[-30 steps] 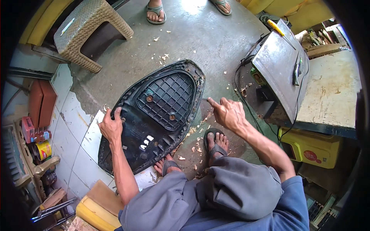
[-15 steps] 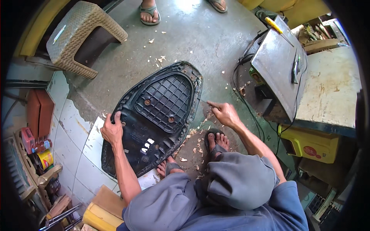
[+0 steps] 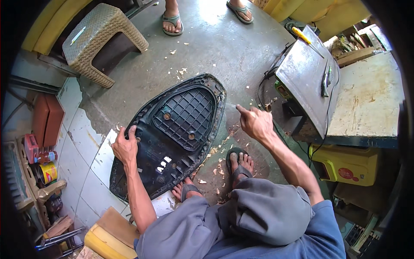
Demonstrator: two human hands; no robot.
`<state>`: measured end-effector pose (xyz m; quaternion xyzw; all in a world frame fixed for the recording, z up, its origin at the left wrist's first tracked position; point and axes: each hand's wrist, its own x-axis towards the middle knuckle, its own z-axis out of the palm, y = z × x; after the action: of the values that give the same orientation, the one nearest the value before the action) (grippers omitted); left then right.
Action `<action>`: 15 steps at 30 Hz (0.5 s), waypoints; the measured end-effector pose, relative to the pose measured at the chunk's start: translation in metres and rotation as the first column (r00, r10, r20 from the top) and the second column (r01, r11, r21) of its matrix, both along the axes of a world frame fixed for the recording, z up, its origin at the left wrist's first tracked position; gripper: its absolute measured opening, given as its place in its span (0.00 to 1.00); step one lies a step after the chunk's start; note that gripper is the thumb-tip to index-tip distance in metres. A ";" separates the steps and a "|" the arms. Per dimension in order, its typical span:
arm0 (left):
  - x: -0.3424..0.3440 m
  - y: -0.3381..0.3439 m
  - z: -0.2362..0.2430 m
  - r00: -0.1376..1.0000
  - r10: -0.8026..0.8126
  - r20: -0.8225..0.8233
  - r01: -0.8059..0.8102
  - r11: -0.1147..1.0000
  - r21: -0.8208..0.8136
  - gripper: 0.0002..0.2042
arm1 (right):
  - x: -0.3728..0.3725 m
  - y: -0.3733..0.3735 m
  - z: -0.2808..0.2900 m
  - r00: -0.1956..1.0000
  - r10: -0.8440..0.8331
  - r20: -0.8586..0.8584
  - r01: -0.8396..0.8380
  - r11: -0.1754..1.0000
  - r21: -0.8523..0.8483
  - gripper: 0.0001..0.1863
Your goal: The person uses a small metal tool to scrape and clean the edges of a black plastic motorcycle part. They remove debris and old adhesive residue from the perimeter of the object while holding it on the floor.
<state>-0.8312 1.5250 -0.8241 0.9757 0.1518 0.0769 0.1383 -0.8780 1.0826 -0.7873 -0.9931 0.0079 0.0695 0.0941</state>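
Note:
A black plastic seat base [image 3: 172, 134] lies upside down on the concrete floor in front of me, its ribbed underside up. My left hand [image 3: 125, 146] grips its left rim, fingers curled over the edge. Just off the seat's right rim, my right hand [image 3: 255, 123] hovers with the fingers pinched on a small thin pale tool [image 3: 230, 105] that points toward the rim. The tool is blurred and I cannot tell its kind. My sandalled feet [image 3: 239, 162] rest by the seat's near end.
A woven stool [image 3: 103, 39] stands at the back left. A metal box [image 3: 304, 75] with a yellow-handled screwdriver [image 3: 302, 35] on it sits right, beside a worn bench [image 3: 366, 99]. Another person's feet [image 3: 172, 19] stand at the far side. Clutter lines the left wall.
The view has drifted a little. My right hand's fingers have drawn together near the seat's right rim. My left hand keeps its hold on the left rim.

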 end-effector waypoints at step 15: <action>0.019 0.018 -0.038 0.993 -0.077 -0.085 0.084 0.993 0.085 0.33 | 0.063 0.007 0.009 0.942 0.009 -0.335 -0.035 0.997 -0.071 0.18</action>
<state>-0.8127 1.5427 -0.8620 0.9885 0.1141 0.0381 0.0914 -0.8146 1.0893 -0.7781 -0.9698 0.0153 0.2377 0.0529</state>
